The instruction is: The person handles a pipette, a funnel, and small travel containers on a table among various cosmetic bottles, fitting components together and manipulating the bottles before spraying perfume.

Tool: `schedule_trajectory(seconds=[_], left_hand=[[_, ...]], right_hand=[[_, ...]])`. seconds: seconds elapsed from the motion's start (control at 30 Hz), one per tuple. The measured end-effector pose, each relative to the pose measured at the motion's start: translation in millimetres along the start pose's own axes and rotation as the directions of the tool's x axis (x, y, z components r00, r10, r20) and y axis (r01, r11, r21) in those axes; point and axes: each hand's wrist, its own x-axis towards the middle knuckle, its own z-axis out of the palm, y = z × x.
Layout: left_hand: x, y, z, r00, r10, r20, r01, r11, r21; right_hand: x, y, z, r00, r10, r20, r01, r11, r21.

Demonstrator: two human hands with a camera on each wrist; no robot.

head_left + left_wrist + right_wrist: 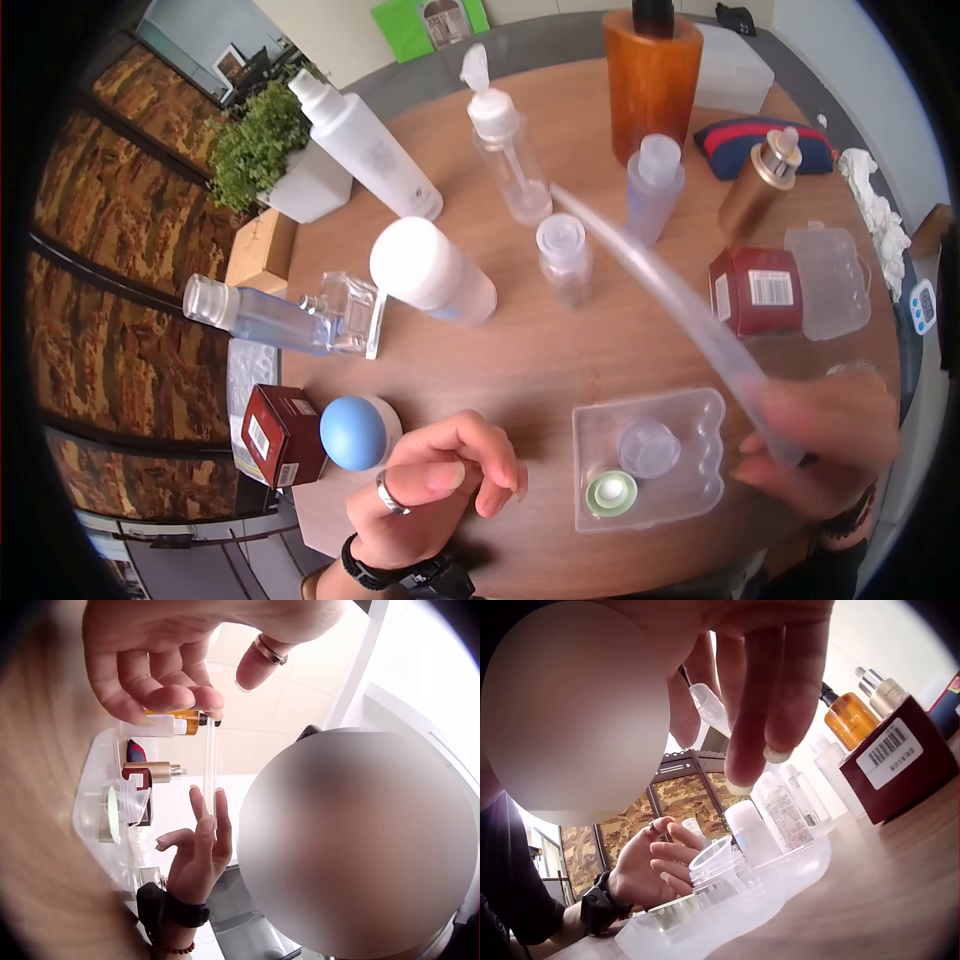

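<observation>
**Clear tube (690,315) slants away from my right hand (825,430)**

I pinch the tube by its near end between the thumb and fingers of my right hand; motion blur hides the exact contact. Its long axis runs forward and to my left above the tabletop (520,360). In the head view the free end overlaps the edge of the clear pump bottle (515,165), though I cannot tell whether they touch. The plastic tray (590,430), with a small clear cup (650,450) and a green-rimmed round piece (611,493) in it, lies left of my grip, between my hands. My left hand (430,480) is on the tray's far side, fingers loosely bent, holding nothing.
</observation>
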Motion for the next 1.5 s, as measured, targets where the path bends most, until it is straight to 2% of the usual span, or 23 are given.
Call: schedule_trajectory(seconds=[0.1, 0.23, 0.3, 0.33, 0.4, 0.53, 0.6, 0.63, 0.7, 0.73, 0.8, 0.83, 0.93, 1.0, 1.03, 1.1, 1.23, 1.3, 1.33, 1.4, 1.43, 1.5], left_hand=[[1, 1, -3, 0.999, -0.008, 0.050, 0.010, 0.998, -0.055], [0, -3, -6, 0.998, -0.035, 0.046, 0.037, 0.998, -0.051], [1, 0, -6, 0.997, -0.043, 0.056, 0.046, 0.998, -0.046], [1, -1, -6, 0.998, -0.038, 0.048, 0.040, 0.998, -0.044], [0, -3, -6, 0.999, -0.037, 0.036, 0.038, 0.998, -0.046], [2, -2, -6, 0.999, -0.012, 0.049, 0.014, 0.999, -0.048], [2, -3, -6, 0.998, -0.010, 0.054, 0.013, 0.998, -0.060], [2, -2, -6, 0.999, -0.016, 0.042, 0.018, 0.999, -0.049], [1, -2, -5, 0.999, -0.021, 0.035, 0.022, 0.999, -0.032], [2, -1, -5, 0.999, -0.014, 0.042, 0.016, 0.999, -0.041], [3, -2, -4, 0.999, -0.010, 0.046, 0.013, 0.998, -0.054], [2, -2, -3, 0.999, -0.011, 0.041, 0.013, 0.998, -0.056], [1, -1, -3, 0.999, -0.007, 0.040, 0.009, 0.999, -0.049], [2, 0, -4, 0.999, -0.010, 0.038, 0.012, 0.999, -0.046], [3, 0, -3, 0.999, -0.013, 0.039, 0.015, 0.999, -0.048], [1, -2, -3, 0.999, -0.021, 0.033, 0.023, 0.998, -0.057], [2, 1, -1, 0.999, -0.017, 0.029, 0.018, 0.999, -0.040], [0, -1, -1, 1.000, -0.023, 0.015, 0.023, 0.999, -0.034], [1, -1, -2, 1.000, -0.016, 0.022, 0.017, 0.999, -0.040], [2, 1, -2, 0.999, -0.012, 0.040, 0.013, 0.999, -0.042], [2, 1, -1, 0.999, -0.011, 0.034, 0.012, 0.999, -0.049], [1, -1, 0, 0.999, -0.014, 0.032, 0.016, 0.998, -0.067]], right_hand=[[2, 3, -2, 0.991, -0.130, 0.038, 0.131, 0.991, -0.012], [1, -1, -6, 0.993, -0.115, 0.018, 0.115, 0.993, -0.003], [2, 0, -6, 0.981, -0.195, -0.022, 0.196, 0.977, 0.082], [2, -1, -3, 0.981, -0.192, -0.025, 0.193, 0.978, 0.083], [3, -5, 6, 1.000, -0.026, 0.003, 0.026, 0.998, -0.059], [1, -4, 4, 0.999, -0.037, -0.013, 0.036, 0.998, -0.052], [-4, -2, 3, 0.994, -0.023, -0.110, 0.021, 1.000, -0.020], [-5, -1, 4, 0.994, -0.019, -0.105, 0.017, 1.000, -0.017], [-4, -1, 9, 0.960, 0.003, -0.280, -0.013, 0.999, -0.036], [0, -2, 8, 0.959, 0.004, -0.284, -0.015, 0.999, -0.037], [7, -2, 5, 0.977, 0.120, -0.178, -0.151, 0.974, -0.169], [6, -3, 5, 0.977, 0.125, -0.174, -0.154, 0.974, -0.167], [0, -1, 3, 0.968, 0.033, -0.248, -0.070, 0.988, -0.140], [-6, 6, 2, 0.978, -0.106, -0.178, 0.112, 0.993, 0.027], [-6, 6, 0, 0.980, -0.101, -0.173, 0.109, 0.994, 0.032], [1, 3, -2, 0.991, -0.126, 0.044, 0.122, 0.988, 0.097], [1, 1, 1, 0.997, -0.069, 0.038, 0.069, 0.998, 0.000], [-7, 5, -6, 0.989, -0.130, -0.067, 0.133, 0.991, 0.032], [-9, 4, -3, 0.989, -0.131, -0.068, 0.134, 0.991, 0.029], [-8, 0, 7, 0.952, 0.035, -0.303, -0.037, 0.999, 0.000], [-4, -3, 5, 0.952, 0.037, -0.304, -0.040, 0.999, -0.005], [4, -7, -2, 0.961, 0.262, -0.088, -0.267, 0.963, -0.050]])
